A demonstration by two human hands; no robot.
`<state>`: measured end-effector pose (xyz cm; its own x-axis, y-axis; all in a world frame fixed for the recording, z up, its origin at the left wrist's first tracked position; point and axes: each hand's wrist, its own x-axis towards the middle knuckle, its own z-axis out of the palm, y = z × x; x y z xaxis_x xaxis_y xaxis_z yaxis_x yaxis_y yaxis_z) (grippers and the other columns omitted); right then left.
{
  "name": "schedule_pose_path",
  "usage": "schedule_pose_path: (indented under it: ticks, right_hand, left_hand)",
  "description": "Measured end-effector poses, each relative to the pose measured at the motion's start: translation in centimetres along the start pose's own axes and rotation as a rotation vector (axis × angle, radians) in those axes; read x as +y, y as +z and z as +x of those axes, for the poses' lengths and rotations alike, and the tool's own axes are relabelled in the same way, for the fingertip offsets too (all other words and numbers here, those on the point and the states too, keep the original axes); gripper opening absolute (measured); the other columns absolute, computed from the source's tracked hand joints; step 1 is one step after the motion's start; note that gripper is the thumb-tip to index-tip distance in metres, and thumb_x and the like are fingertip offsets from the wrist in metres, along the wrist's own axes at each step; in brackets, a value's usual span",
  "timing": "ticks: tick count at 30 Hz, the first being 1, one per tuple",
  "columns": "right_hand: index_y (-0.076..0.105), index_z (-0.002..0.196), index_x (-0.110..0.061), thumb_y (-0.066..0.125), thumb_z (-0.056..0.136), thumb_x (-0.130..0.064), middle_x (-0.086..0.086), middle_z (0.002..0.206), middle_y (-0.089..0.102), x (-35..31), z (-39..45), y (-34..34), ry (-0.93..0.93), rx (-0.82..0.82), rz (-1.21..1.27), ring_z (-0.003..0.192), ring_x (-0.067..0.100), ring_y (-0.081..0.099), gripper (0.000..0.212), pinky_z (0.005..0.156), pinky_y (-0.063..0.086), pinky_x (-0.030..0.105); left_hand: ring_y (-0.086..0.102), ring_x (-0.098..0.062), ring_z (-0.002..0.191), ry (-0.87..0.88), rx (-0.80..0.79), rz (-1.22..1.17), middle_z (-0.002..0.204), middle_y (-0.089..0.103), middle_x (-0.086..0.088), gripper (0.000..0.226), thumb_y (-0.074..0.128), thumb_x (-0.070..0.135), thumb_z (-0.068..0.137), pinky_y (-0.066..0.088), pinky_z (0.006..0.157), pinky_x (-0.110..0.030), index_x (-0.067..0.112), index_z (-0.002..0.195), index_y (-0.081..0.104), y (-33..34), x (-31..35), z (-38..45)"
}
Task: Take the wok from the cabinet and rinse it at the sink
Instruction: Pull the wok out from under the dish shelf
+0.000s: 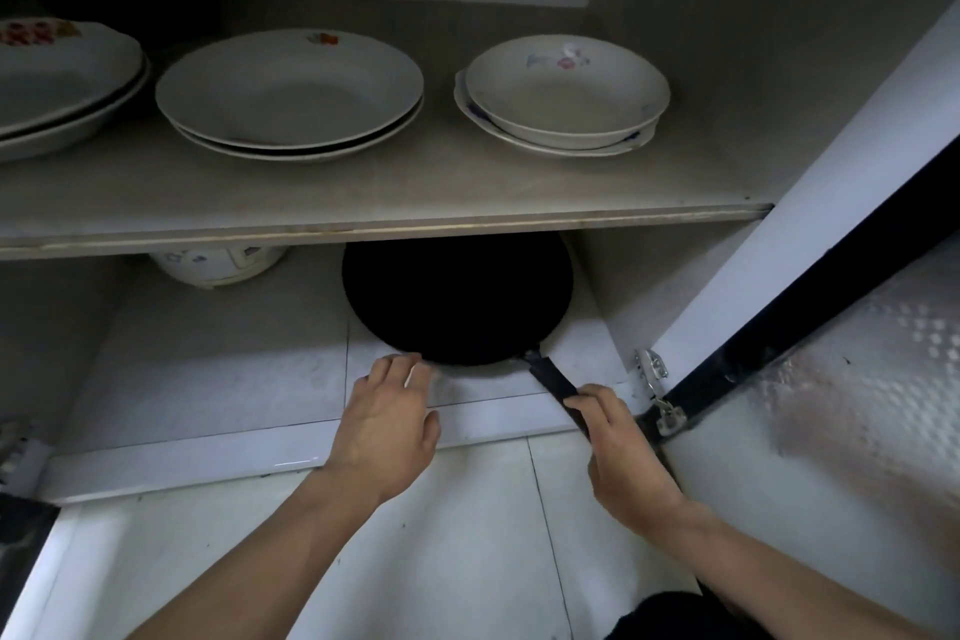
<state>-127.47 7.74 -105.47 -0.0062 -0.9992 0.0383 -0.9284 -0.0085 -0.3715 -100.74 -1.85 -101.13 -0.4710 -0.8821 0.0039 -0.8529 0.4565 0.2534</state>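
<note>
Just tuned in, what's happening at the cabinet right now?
A person is crouched at an open cabinet, getting the black wok off the bottom shelf. The right hand grips the wok's handle, while the left hand reaches in with straight fingers at the wok's front rim. The wok sits on the lower shelf, mostly under the upper shelf, which holds stacks of white plates. No sink is in view, so rinsing hasn't begun.
</note>
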Motion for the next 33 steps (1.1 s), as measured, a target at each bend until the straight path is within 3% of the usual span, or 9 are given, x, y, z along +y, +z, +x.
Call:
schedule_pose_path:
  ticks: [5,8,14,18,24,29,33]
  right_hand:
    - [0.045,0.115,-0.020,0.047,0.061,0.022,-0.008,0.115,0.037,0.9,-0.7,-0.5,0.021,0.030,0.022,0.098,0.018,0.049,0.069,0.086,0.049,0.034]
    - [0.046,0.121,-0.018,0.049,0.068,0.019,-0.006,0.117,0.039,0.8,0.4,-0.2,0.006,0.041,-0.019,0.101,0.016,0.047,0.065,0.087,0.048,0.031]
    - [0.047,0.121,-0.017,0.049,0.067,0.020,-0.003,0.117,0.042,0.8,1.7,0.6,-0.023,0.049,-0.030,0.097,0.019,0.046,0.066,0.077,0.051,0.036]
    - [0.049,0.118,-0.018,0.048,0.065,0.022,-0.002,0.116,0.043,0.8,1.7,0.8,-0.030,0.073,-0.007,0.096,0.021,0.047,0.066,0.077,0.051,0.037]
    - [0.051,0.117,-0.020,0.049,0.064,0.024,-0.003,0.115,0.046,1.0,0.7,0.5,-0.071,0.084,0.053,0.098,0.021,0.049,0.069,0.079,0.052,0.038]
    - [0.051,0.114,-0.023,0.048,0.063,0.026,-0.007,0.108,0.046,1.3,0.1,0.0,-0.086,0.060,0.048,0.094,0.019,0.050,0.070,0.080,0.050,0.035]
    - [0.054,0.107,-0.020,0.049,0.062,0.025,-0.008,0.104,0.045,1.3,0.1,-0.3,-0.075,0.044,0.045,0.092,0.018,0.048,0.064,0.078,0.049,0.035]
  left_hand:
    - [0.055,-0.032,0.114,0.015,0.044,0.026,0.126,0.059,-0.010,0.049,0.073,0.017,0.073,0.053,0.086,-0.043,0.010,0.120,0.062,0.9,-1.0,0.5]
    - [0.058,-0.033,0.107,0.051,0.093,0.072,0.118,0.062,-0.011,0.047,0.076,0.012,0.069,0.056,0.081,-0.043,0.009,0.115,0.065,1.3,-1.6,1.3]
    - [0.059,-0.029,0.074,-0.023,0.128,0.172,0.081,0.063,-0.006,0.027,0.083,0.005,0.060,0.052,0.065,-0.038,0.012,0.083,0.070,2.4,-3.0,2.9]
    - [0.056,-0.027,0.068,-0.004,0.108,0.267,0.074,0.059,-0.004,0.042,0.087,-0.001,0.043,0.048,0.059,-0.037,0.013,0.078,0.068,2.9,-3.0,3.3]
    - [0.051,-0.024,0.066,0.102,0.070,0.374,0.070,0.054,-0.001,0.051,0.081,-0.007,0.034,0.042,0.059,-0.034,0.015,0.076,0.063,2.7,-3.8,2.0]
    - [0.049,-0.025,0.055,0.262,0.097,0.391,0.060,0.050,-0.004,0.049,0.051,-0.011,0.024,0.041,0.052,-0.033,0.011,0.068,0.059,1.7,-3.3,0.0]
    - [0.048,-0.023,0.052,0.301,0.079,0.397,0.058,0.050,-0.004,0.044,0.053,-0.008,0.026,0.039,0.050,-0.031,0.012,0.066,0.059,1.6,-2.9,-0.5]
